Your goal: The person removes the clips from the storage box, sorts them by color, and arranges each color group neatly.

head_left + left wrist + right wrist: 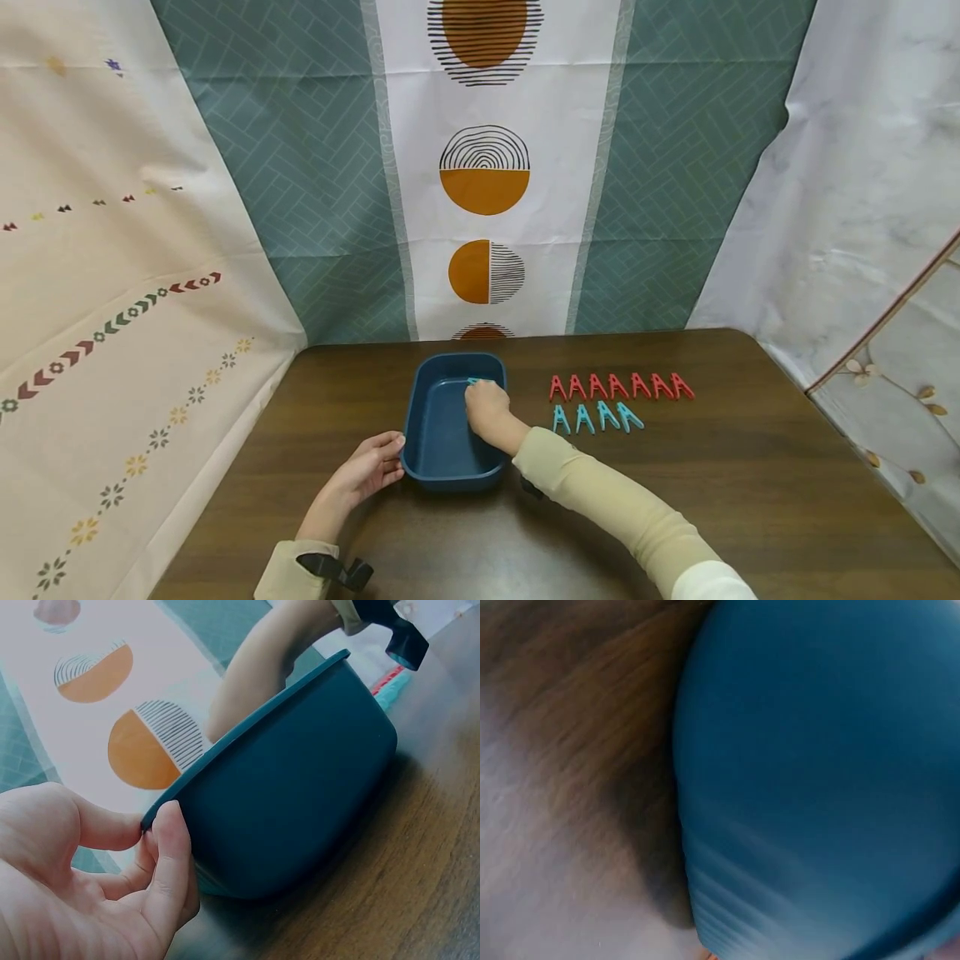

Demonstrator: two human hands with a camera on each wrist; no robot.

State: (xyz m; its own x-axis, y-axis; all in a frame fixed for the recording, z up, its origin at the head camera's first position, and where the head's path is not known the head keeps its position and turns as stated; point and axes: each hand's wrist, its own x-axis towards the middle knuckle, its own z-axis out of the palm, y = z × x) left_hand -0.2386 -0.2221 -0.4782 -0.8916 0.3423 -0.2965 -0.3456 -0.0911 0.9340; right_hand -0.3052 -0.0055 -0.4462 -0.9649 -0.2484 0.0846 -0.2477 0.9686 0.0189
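A dark blue rectangular plastic basin [442,433] stands on the table. My left hand [372,467] pinches its left rim, the thumb at the lip and the fingers against the outer wall; the left wrist view shows this grip [112,862] up close. Inside the basin, toward its far right corner, is my right hand [491,414], fingers curled down. A bit of light blue clothespin [474,381] pokes out at those fingers, most of it hidden by the hand. The right wrist view holds only the basin's outer wall [817,765], with the hand out of sight.
Right of the basin, a row of several red clothespins [618,387] lies on the brown wooden table [712,467]. A row of several light blue clothespins [597,417] lies in front of it. Patterned cloth [495,192] hangs behind the table.
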